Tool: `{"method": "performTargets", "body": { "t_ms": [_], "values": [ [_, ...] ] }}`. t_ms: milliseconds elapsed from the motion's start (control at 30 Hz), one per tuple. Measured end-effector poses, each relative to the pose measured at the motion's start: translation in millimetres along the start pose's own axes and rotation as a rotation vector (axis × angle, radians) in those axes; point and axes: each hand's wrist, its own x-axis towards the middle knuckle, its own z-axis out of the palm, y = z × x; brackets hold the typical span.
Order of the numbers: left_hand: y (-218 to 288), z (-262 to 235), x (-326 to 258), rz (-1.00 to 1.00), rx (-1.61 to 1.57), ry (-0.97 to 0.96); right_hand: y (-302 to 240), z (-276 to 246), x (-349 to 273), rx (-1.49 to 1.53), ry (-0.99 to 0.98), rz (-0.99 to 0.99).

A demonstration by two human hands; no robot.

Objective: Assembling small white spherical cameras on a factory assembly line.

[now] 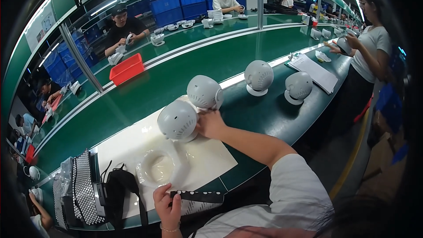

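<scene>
My right hand [211, 124] reaches across to a pair of round grey device housings with slotted vents. Its fingers close in at the lower part of the farther housing [203, 91], and the nearer housing [177, 120] stands right beside them. The fingertips are partly hidden between the two. Close to the table's near edge, my left hand [168, 208] is raised with thumb and fingers apart, holding nothing visible. Next to it lies a strip of black and white patterned material [197, 202]. A clear plastic-wrapped ring [159, 168] rests on the pale sheet [216, 155] between my hands.
Two more grey housings, one upright [258, 76] and one tilted [298, 86], stand to the right near a clipboard with papers [313, 71]. Black dotted sheets [83, 187] and a black bag [122, 190] lie left. Beyond sits a red bin [127, 69]. Co-workers line the benches; one stands right.
</scene>
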Motion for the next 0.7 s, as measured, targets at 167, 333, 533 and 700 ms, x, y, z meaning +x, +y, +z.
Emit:
{"method": "performTargets", "body": {
  "t_ms": [167, 333, 533, 700],
  "values": [
    [4.1, -0.1, -1.6, -0.025, 0.022, 0.005, -4.8, 35.6, 7.0, 0.097, 0.197, -0.053],
    [3.2, -1.1, -5.0, -0.048, 0.004, 0.009, -11.4, -37.9, -17.5, 0.031, -0.03, -0.124],
    [-0.2, 1.1, -2.2, -0.006, 0.01, 0.003, -34.3, -4.9, -41.5, 0.043, -0.005, -0.496],
    [4.6, 0.7, 0.9, 0.035, 0.012, 0.004, -33.0, -5.7, -37.3, 0.092, 0.156, -0.571]
  ]
}}
